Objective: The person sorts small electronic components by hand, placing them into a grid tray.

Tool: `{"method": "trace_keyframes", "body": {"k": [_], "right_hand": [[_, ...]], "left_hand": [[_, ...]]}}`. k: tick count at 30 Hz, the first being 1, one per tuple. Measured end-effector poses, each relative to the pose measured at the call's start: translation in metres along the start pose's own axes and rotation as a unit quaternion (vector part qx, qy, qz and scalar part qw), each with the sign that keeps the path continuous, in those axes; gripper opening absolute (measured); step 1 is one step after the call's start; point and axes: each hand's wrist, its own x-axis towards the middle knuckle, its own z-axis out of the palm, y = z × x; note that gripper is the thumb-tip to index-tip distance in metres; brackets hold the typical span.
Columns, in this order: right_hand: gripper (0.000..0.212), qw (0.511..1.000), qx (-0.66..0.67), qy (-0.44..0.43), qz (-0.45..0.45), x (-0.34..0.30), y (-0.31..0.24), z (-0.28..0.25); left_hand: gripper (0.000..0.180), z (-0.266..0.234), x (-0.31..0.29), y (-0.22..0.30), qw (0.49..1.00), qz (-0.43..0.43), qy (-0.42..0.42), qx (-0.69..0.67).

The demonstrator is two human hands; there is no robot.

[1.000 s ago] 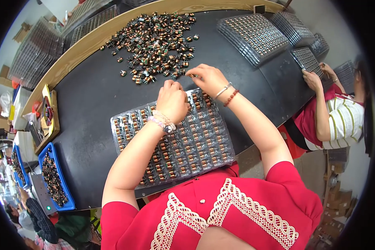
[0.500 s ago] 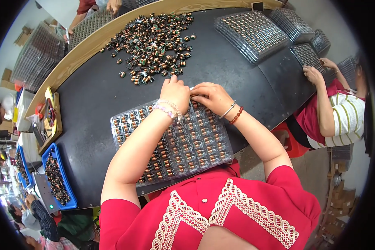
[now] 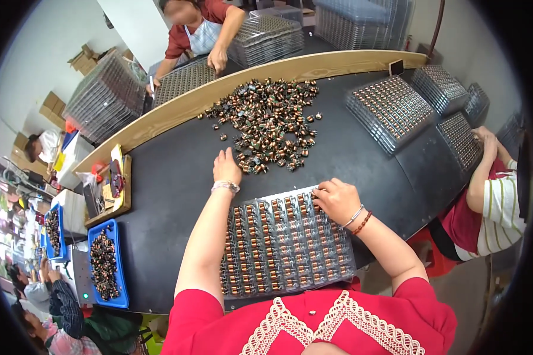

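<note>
In front of me lies a clear plastic tray (image 3: 290, 239) with rows of small copper-wound coils in its pockets. My right hand (image 3: 339, 202) is at its far right corner, fingers bent down and closed together over a pocket; whatever they hold is hidden beneath them. Beyond the tray's far left corner, my left hand (image 3: 227, 168) reaches over the black table, fingers stretched out and nothing visible in them. Just past its fingertips spreads a heap of loose copper coils (image 3: 272, 121) with dark and green bases.
Stacked filled trays (image 3: 391, 109) stand at the far right, near a co-worker's hands (image 3: 485, 139). A wooden rim (image 3: 160, 133) curves along the table's far edge; behind it another person handles a tray (image 3: 183, 83). Left are a blue bin (image 3: 108, 263) of parts and a wooden box (image 3: 109, 189).
My left hand has left the tray and moved left toward the heap. My right hand stays at the tray's far corner. The view has tilted up, showing the person across the table.
</note>
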Motion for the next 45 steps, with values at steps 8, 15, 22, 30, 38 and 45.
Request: {"method": "trace_keyframes", "body": {"k": [8,15,22,30,38,45], "right_hand": [[0.011,0.990,0.124,0.009,0.061,-0.004,0.015,0.000],[0.020,0.952,0.254,0.010,0.167,-0.038,0.027,-0.029],[0.021,0.966,0.241,-0.013,0.089,-0.057,0.028,-0.018],[0.020,0.947,0.308,-0.033,0.091,-0.058,0.033,-0.012],[0.016,0.976,0.203,-0.040,0.060,-0.054,0.028,-0.017],[0.024,0.991,0.029,-0.056,0.117,0.052,0.061,0.035]], "left_hand": [[0.016,0.001,0.005,-0.005,0.998,0.042,0.037,0.000],[0.015,-0.004,0.010,-0.030,0.997,0.067,0.026,0.000],[0.027,0.000,-0.006,-0.014,0.881,-0.101,0.050,-0.459],[0.031,-0.031,-0.053,0.037,0.658,-0.198,-0.109,-0.719],[0.030,-0.028,-0.055,0.030,0.670,-0.199,-0.140,-0.702],[0.017,-0.033,-0.058,0.032,0.681,-0.207,-0.156,-0.685]]}}
